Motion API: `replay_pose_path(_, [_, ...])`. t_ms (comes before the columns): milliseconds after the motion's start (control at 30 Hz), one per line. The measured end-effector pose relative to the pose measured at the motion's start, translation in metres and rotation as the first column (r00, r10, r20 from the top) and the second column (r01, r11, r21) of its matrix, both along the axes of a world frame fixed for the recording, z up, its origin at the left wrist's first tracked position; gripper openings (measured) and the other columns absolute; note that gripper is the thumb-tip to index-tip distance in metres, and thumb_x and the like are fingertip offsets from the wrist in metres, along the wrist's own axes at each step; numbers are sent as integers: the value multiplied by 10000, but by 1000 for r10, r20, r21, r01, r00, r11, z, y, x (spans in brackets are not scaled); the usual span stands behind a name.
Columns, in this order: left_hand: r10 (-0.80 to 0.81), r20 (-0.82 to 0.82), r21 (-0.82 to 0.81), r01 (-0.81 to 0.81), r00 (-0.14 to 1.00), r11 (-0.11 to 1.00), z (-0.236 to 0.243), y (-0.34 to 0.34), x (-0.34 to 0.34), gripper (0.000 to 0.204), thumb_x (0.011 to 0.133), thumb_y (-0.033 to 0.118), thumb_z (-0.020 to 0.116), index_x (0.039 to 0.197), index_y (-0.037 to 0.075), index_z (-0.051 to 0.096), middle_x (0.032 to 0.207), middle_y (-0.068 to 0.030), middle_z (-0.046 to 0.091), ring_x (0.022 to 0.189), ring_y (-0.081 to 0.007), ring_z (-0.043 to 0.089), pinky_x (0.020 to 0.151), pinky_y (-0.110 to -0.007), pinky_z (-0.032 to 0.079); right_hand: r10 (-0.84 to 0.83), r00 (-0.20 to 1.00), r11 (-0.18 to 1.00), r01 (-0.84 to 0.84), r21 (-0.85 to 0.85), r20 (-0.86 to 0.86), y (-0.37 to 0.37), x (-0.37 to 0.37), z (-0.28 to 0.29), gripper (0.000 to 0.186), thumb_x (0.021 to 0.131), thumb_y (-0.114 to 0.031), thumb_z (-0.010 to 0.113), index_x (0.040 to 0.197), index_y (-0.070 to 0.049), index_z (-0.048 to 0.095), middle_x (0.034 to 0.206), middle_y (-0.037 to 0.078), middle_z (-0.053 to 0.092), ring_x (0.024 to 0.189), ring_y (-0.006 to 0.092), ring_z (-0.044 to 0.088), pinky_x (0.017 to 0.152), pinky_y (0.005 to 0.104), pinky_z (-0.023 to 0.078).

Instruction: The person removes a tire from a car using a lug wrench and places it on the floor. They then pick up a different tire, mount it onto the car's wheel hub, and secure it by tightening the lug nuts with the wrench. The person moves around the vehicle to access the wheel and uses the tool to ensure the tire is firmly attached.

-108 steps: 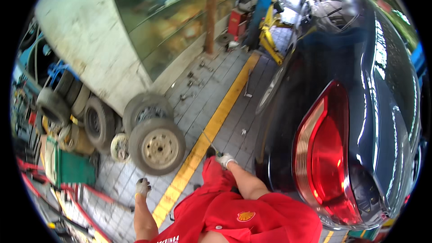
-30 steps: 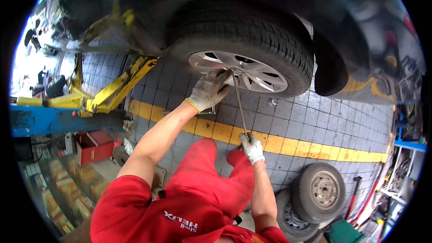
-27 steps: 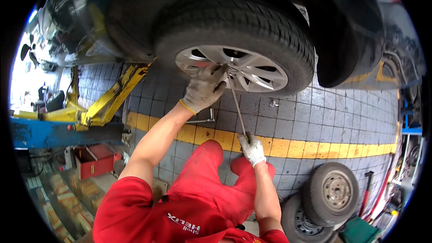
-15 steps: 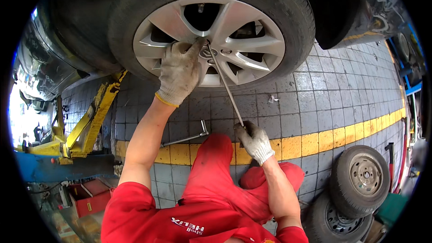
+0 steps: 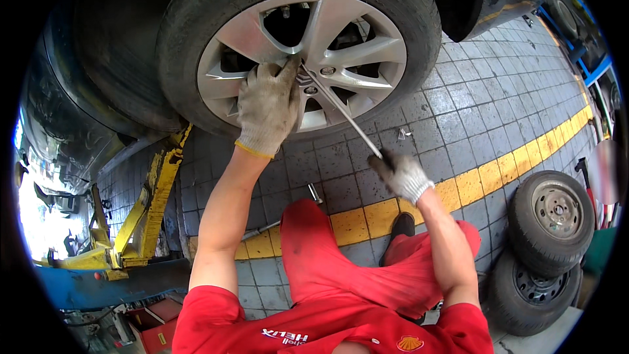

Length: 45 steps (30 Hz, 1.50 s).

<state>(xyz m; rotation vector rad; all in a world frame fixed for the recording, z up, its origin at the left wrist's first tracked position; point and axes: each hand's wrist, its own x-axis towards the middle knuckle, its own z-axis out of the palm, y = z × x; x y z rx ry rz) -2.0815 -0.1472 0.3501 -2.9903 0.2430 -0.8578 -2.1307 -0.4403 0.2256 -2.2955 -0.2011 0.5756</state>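
Observation:
A car wheel [image 5: 226, 16] with silver spoked rim [image 5: 367, 49] faces me, raised off the floor. My left gloved hand [image 5: 268, 101] is closed at the rim's hub, fingers around the head of a long metal wrench bar [image 5: 337, 105]; they partly hide that end. My right gloved hand [image 5: 403, 174] grips the bar's outer end, below and right of the wheel. Below the wheel, another long socket tool [image 5: 313, 192] lies on the tiles, partly hidden by my left forearm and knee. I crouch in red workwear.
A yellow lift arm [image 5: 147, 203] and blue beam [image 5: 98, 285] stand at left, with a red toolbox [image 5: 157, 331] below. Two loose wheels [image 5: 547, 252] lie stacked at right, near a blue metal rack [image 5: 599, 69]. The tiled floor [image 5: 478, 98] has a yellow stripe [image 5: 491, 174].
I have come from standing by the car's rear to crouching at the wheel. Over the last second, the bar's outer end swings rightward and up with my right hand; my left hand stays at the hub.

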Motion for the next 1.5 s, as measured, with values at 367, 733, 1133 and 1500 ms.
replay_pose_path(367, [69,48,130,-75,996,989,-12,0,14,438,947,216,764,1383,226,719,1072,-106,686,981,-345,703,876,-489,590,-44,957,998,31,49,287,1,13,-10,433,1072,-471,618,1220,-75,713,1157,249,756,1152,451,705,972,526,552])
replay_pose_path(733, [5,129,32,-9,992,999,-23,-2,27,285,964,230,750,1244,181,737,1039,-99,734,964,-336,742,830,-467,602,1,1000,938,2,348,-10,0,9,-14,457,1086,-434,650,1251,-11,698,796,59,661,591,150,643,574,338,534])
replay_pose_path(1133, [2,37,50,-4,999,999,-17,3,27,287,997,220,698,1277,160,720,1090,-120,733,995,-357,739,834,-477,602,26,988,850,59,524,-155,13,13,-28,395,1088,-400,634,1173,-25,722,886,124,708,754,244,730,672,401,585])
replay_pose_path(1500, [-39,80,122,29,996,992,-19,10,29,285,1004,230,689,1279,163,727,1003,-124,736,889,-356,747,769,-472,609,-228,838,960,108,259,495,43,14,-69,315,1069,-335,632,1190,-69,750,1135,217,754,1057,441,722,907,511,577])
